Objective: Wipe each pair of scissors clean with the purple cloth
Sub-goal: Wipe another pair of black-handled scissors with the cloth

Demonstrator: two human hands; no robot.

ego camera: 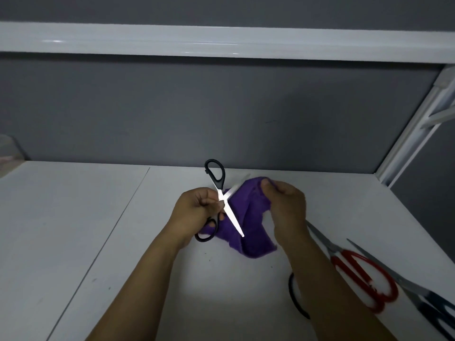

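My left hand (197,205) grips a pair of black-handled scissors (222,193) near the pivot, held above the white table with the blades spread wide apart. One handle points up and away, the other sits below my palm. My right hand (285,205) holds the purple cloth (248,217), bunched round the upper blade, whose tip shows past the cloth. The rest of the cloth hangs down behind the lower blade. Red-handled scissors (362,276) lie on the table at the right, with dark blue-handled scissors (418,294) beside them.
A black scissor handle (295,296) shows under my right forearm. The white table (98,230) has a seam running down its left part. A grey wall stands behind, a white shelf edge (221,40) above, and a white frame post (413,134) at the right.
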